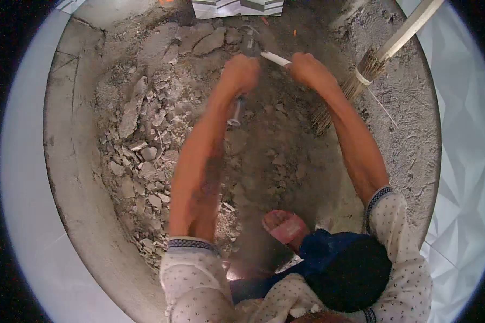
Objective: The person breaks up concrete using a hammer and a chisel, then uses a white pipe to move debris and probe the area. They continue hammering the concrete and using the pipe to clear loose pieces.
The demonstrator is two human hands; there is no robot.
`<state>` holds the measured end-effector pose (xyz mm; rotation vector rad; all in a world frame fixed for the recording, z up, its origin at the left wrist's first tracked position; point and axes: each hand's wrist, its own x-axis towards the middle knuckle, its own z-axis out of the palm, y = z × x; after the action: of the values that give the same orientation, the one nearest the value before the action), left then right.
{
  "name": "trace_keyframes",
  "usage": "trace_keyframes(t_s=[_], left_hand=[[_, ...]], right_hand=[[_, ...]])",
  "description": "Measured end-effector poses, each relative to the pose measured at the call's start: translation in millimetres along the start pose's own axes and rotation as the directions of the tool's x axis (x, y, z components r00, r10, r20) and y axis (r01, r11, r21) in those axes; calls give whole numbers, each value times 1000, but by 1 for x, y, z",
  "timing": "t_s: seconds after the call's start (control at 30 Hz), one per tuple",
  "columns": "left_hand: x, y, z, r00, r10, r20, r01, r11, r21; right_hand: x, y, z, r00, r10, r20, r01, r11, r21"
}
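Rubble (140,161), white rod (275,57) in right hand (309,70)

My left hand (241,72) is closed round a grey metal tool (236,112), whose shaft runs back along my forearm and is blurred. My right hand (309,69) has its fingers wrapped on a thin white rod (275,57) that points toward the left hand. Both hands are over broken concrete rubble (140,156) on a dusty floor (409,134). A broom (361,75) leans just beside my right wrist, and my foot in a pink sandal (284,226) stands nearer to me
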<state>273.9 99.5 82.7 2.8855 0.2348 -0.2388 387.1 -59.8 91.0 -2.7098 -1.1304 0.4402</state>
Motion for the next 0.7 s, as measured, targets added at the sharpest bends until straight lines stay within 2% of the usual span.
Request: trace_keyframes(t_s=[0.1,0.17,0.2,0.23,0.27,0.3,0.33,0.4,0.43,0.5,0.53,0.57,0.6,0.7], left_hand=[[-20,16,-28,993,-91,-73,80,987,-137],[-12,29,-4,903,-286,-322,225,951,-213],[-6,31,4,815,-378,-439,286,922,-263],[-3,24,0,929,-216,-299,184,974,-132],[-1,13,-5,990,-57,-127,55,998,-18],[0,5,-8,993,90,70,-95,993,71],[-3,3,-11,999,-42,8,42,995,-91],[-7,6,-14,950,-311,-40,267,868,-419],[-6,13,-9,884,-448,-135,338,810,-480],[-6,28,-2,658,-697,-284,428,657,-621],[0,18,1,839,-497,-221,367,818,-443],[5,0,2,955,-282,-96,249,933,-262],[10,-15,5,995,-70,70,76,993,-91],[-7,-11,-4,969,-192,-157,141,946,-292]], right_hand=[[0,10,14,1000,7,-3,-7,1000,-12],[2,14,14,1000,-17,2,17,1000,-13],[1,12,9,999,-37,7,37,999,-11],[0,9,5,998,-59,15,59,998,-10],[-1,5,-1,999,-41,24,42,999,-16],[-3,2,-5,999,-21,35,21,1000,-18],[-4,-1,-9,999,3,49,-2,1000,-18],[-3,-2,-10,996,8,89,-7,1000,-7],[-3,-3,-13,994,11,109,-10,1000,-6],[-11,-9,-19,994,9,108,-7,1000,-22],[-11,-13,-24,995,0,103,4,999,-34],[-11,-13,-23,994,-10,113,15,999,-41],[-8,-11,-21,993,-21,115,26,999,-45],[-4,-8,-19,996,10,84,-8,1000,-16]])
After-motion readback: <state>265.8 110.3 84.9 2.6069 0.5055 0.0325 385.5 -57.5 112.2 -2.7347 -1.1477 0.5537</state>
